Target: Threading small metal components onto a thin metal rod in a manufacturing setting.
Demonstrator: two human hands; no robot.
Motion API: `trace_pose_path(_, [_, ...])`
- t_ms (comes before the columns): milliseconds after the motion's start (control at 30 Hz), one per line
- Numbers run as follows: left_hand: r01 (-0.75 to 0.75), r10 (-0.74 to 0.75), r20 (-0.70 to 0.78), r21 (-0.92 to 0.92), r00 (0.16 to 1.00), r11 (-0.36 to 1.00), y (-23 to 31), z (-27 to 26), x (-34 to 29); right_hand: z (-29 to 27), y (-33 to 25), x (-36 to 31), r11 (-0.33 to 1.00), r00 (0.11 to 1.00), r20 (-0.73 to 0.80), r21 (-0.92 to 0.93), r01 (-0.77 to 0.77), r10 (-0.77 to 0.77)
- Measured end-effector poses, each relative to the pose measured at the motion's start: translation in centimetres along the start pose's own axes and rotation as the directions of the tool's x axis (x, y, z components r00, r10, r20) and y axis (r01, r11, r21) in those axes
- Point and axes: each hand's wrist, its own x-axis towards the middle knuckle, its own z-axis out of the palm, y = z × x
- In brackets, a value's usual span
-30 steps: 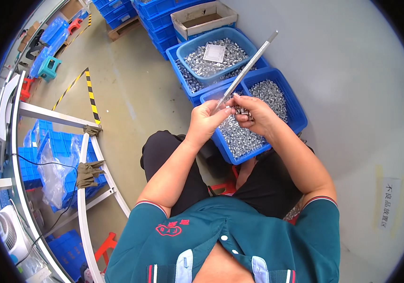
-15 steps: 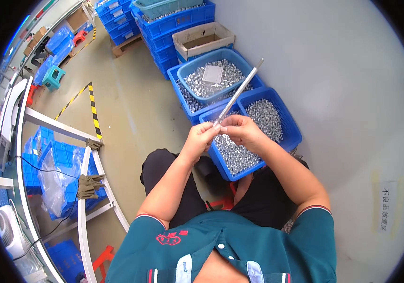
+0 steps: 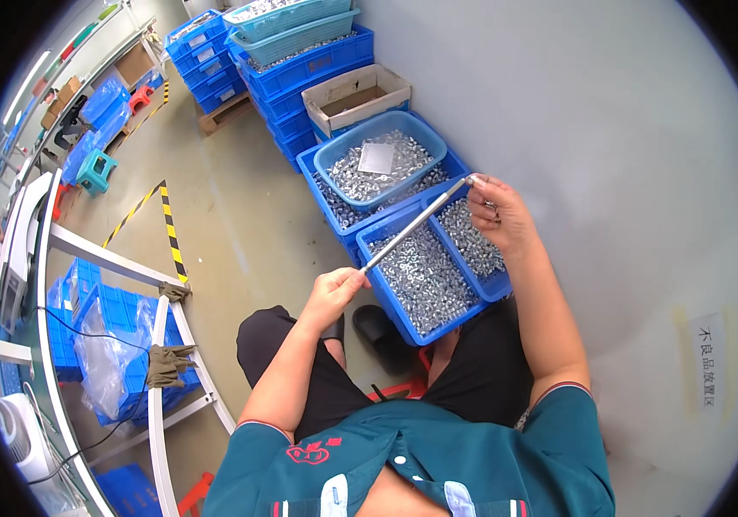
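A thin straight metal rod (image 3: 412,226) slants across the blue bins, held at both ends. My left hand (image 3: 333,295) is closed round its near end. At the far end, the fingertips of my right hand (image 3: 500,214) pinch the rod's tip; whether a small part sits between them is too small to tell. Below the rod stands a blue divided bin (image 3: 402,320), both compartments filled with small silvery metal parts (image 3: 429,280). Just beyond it, a light-blue basket (image 3: 326,175) of similar parts, with a pale card (image 3: 376,158) on top, rests in another blue crate (image 3: 340,226).
A worn whitish box (image 3: 343,116) and stacked blue crates (image 3: 278,95) stand farther back along the grey wall (image 3: 610,172). To my left are a white metal frame (image 3: 155,414) and more blue crates (image 3: 115,319). Yellow-black tape (image 3: 171,233) marks the floor.
My hands have moved from together to apart. The right one has gone up and right to the rod's far end; the left has dropped left and nearer, and the rod lies lower.
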Motion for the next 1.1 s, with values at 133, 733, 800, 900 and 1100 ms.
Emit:
trace_pose_path(133, [-0.016, 0.016, -0.006, 0.010, 1.000, 1.000, -0.6, -0.7, -0.4, 0.5, 0.3, -0.2, 0.998, 1.000, 0.009, -0.050, -0.028, 0.028])
trace_pose_path(733, [-0.004, 0.002, -0.055, -0.030, 0.998, 1.000, -1.4, -2.2, -0.9, 2.7, 2.8, -0.5, 0.914, 0.945, -0.003, -0.251, -0.318, 0.328])
trace_pose_path(800, [-0.061, 0.058, -0.089, -0.030, 0.994, 0.998, -1.7, -2.4, -0.8, 2.5, 3.1, -0.2, 0.922, 0.929, -0.004, -0.119, -0.369, 0.371])
trace_pose_path(900, [-0.023, 0.016, -0.085, -0.086, 0.996, 0.996, -1.5, -2.2, -0.8, 1.8, 3.2, -0.1, 0.931, 0.932, -0.002, -0.061, -0.361, 0.361])
trace_pose_path(1100, [-0.023, 0.017, -0.070, -0.091, 0.997, 0.996, -1.4, -2.2, -1.0, 1.6, 3.3, 0.0, 0.940, 0.940, 0.021, -0.055, -0.338, 0.339])
